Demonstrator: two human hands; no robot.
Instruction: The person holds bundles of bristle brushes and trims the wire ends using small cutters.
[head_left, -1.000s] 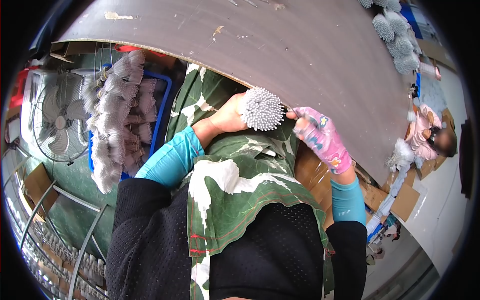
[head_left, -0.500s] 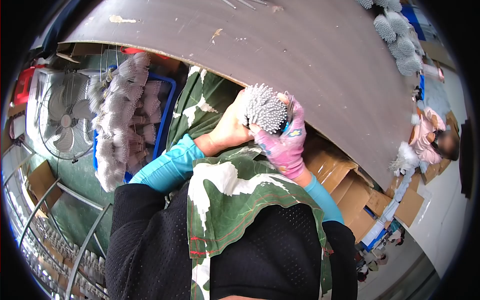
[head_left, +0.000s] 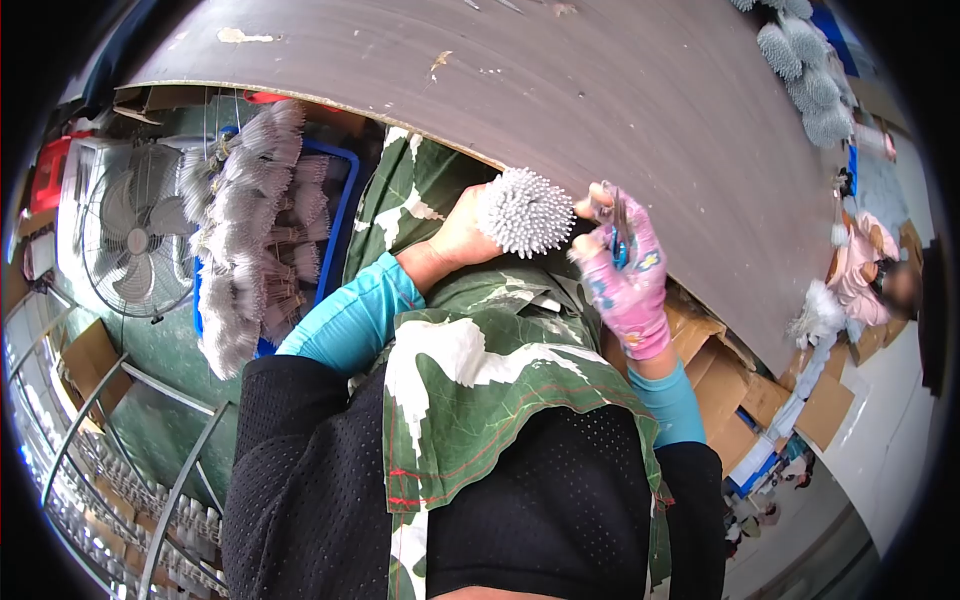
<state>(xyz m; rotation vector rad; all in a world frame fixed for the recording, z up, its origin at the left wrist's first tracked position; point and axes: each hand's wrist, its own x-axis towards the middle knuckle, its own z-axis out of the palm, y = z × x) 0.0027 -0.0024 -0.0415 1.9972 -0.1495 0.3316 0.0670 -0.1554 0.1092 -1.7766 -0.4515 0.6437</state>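
Observation:
My left hand [head_left: 466, 232] is wrapped round a bundle of grey, bead-tipped stems [head_left: 526, 212], its round head facing up beside the table edge. Just right of the bundle is my right hand [head_left: 622, 262], in a pink flowered glove with bare fingertips. Its fingers are closed round a small metal tool with a blue part [head_left: 621, 246], partly hidden by the glove. A gap separates the right fingertips from the bundle. Both hands are above the camouflage apron [head_left: 480, 365] on my lap.
The brown table [head_left: 600, 110] spans the front. At left, pale bundles [head_left: 245, 230] hang by a blue crate [head_left: 345, 205], a fan [head_left: 137, 240] and a metal rack [head_left: 165, 388]. Grey bundles [head_left: 808, 85] lie far right, near a person in pink [head_left: 860, 270] and cardboard boxes [head_left: 715, 385].
My right hand came in against the bundle, then moved back to the right, away from it. The bundle's head tilted and now faces up again in my left hand.

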